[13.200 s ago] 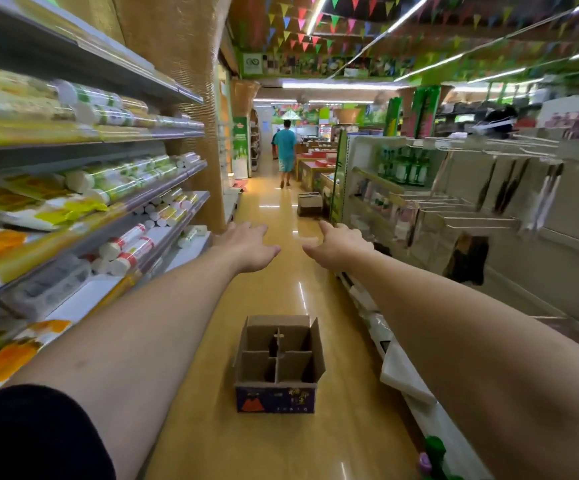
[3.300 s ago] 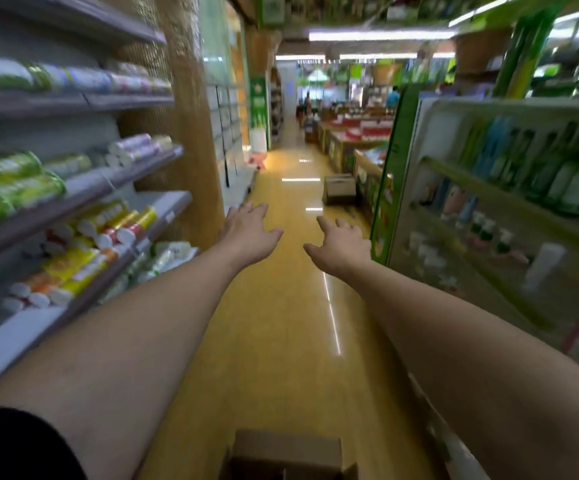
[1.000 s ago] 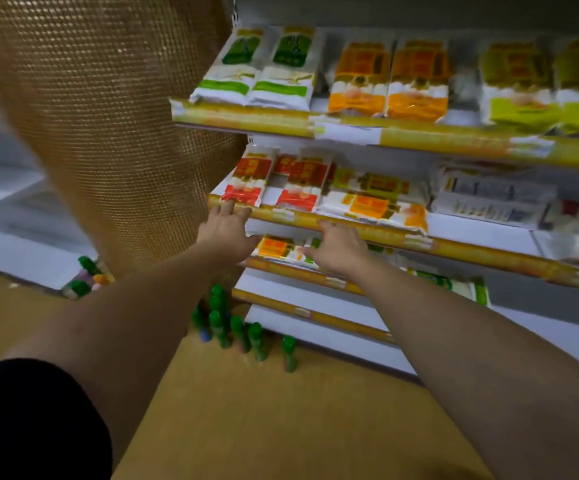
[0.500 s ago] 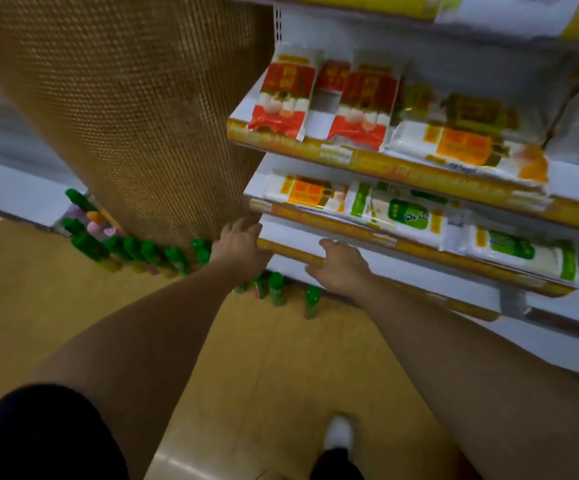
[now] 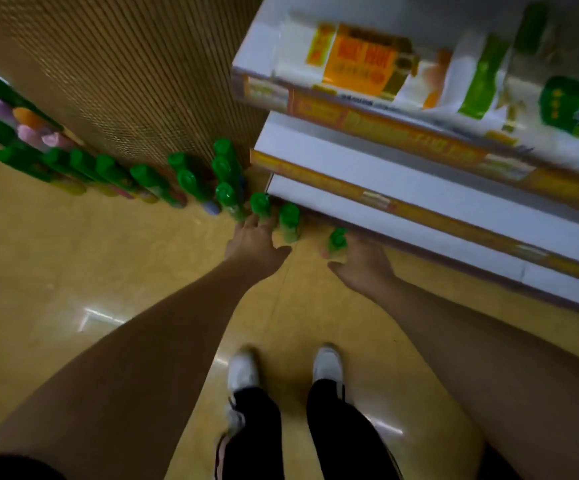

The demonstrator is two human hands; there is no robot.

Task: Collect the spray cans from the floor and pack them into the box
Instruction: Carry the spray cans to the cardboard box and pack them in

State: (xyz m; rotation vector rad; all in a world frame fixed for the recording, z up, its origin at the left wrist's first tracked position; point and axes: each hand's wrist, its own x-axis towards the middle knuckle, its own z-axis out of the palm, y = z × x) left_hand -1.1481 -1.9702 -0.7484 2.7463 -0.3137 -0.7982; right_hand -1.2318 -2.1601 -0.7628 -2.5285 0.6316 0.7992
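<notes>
Green-capped spray cans [image 5: 191, 183] stand in a row on the glossy yellow floor [image 5: 73, 271].

Just right of the woven pillar [image 5: 125, 74], the left hand [image 5: 251, 245] has its fingertips [image 5: 250, 221] smeared into the spray cans [image 5: 225, 195] at the pillar's foot; whether they touch one cannot be told. Farther right of the pillar, a lone can [image 5: 337, 240] covers the fingers of the right hand [image 5: 362, 263], so its hold cannot be judged. The cans' bodies are blurred, their labels unreadable. Left of the pillar, the row of cans is cut by the picture's edge. The packets [image 5: 360, 60] on the shelf [image 5: 419, 188] right of the pillar are blurred, their print illegible.
</notes>
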